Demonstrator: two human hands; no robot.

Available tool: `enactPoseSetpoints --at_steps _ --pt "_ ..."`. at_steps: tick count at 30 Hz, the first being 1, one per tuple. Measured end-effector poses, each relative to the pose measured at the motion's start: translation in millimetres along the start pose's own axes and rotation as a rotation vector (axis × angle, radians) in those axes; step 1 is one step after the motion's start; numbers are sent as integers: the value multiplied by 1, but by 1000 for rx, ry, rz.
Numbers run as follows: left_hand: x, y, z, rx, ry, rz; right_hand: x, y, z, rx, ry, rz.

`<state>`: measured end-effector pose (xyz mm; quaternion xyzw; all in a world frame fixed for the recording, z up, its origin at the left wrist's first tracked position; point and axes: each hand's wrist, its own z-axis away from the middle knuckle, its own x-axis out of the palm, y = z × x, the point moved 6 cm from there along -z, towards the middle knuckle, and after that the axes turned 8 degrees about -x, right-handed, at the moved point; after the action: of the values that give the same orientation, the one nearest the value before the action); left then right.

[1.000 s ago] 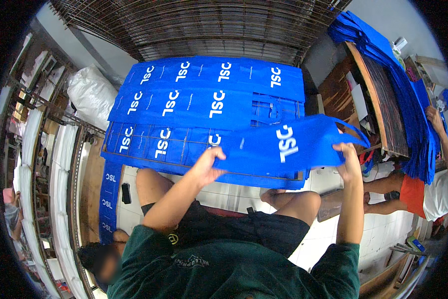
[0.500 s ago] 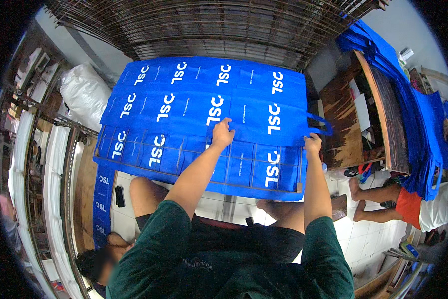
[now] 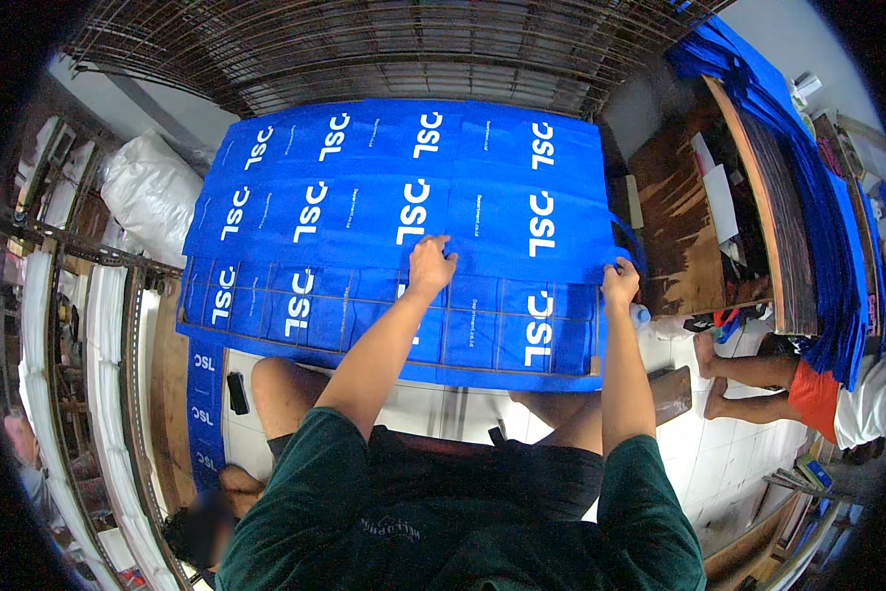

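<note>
Overlapping blue bags (image 3: pixel 364 227) cover the rack; left hand (image 3: pixel 429 266) and right hand (image 3: pixel 619 286) press flat, fingers spread.

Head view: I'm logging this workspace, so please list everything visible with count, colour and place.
Bags: many, blue with white lettering, laid overlapping in rows on the wire rack.
Wire rack: one, dark, under and beyond the bags.
Sack: one, white, left.
Wooden table: one, brown, right, with papers.
Bag pile: blue, far right.
Another person: one, seated right.
Left hand: on a bag.
Right hand: at bag's edge.
</note>
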<state>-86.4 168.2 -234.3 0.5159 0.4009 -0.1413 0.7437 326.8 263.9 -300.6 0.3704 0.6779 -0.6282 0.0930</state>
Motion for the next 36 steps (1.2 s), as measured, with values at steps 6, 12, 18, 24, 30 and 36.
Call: enactPoseSetpoints --at_steps 6,12,18,24,30,36 --pt "-5 -3 -6 -31 -18 51 -12 -30 9 103 60 -133" --pt "1 -5 -7 -19 -4 19 -8 -12 10 143 8 -88" --pt "4 -7 -4 -20 4 8 -16 -26 20 129 17 -22" --pt "4 -11 -5 32 65 -51 -21 -48 29 118 10 -5" --pt "4 -7 -2 -38 27 21 -18 -36 27 107 -12 34" --pt "6 -7 0 -11 44 6 -14 -25 25 49 19 75"
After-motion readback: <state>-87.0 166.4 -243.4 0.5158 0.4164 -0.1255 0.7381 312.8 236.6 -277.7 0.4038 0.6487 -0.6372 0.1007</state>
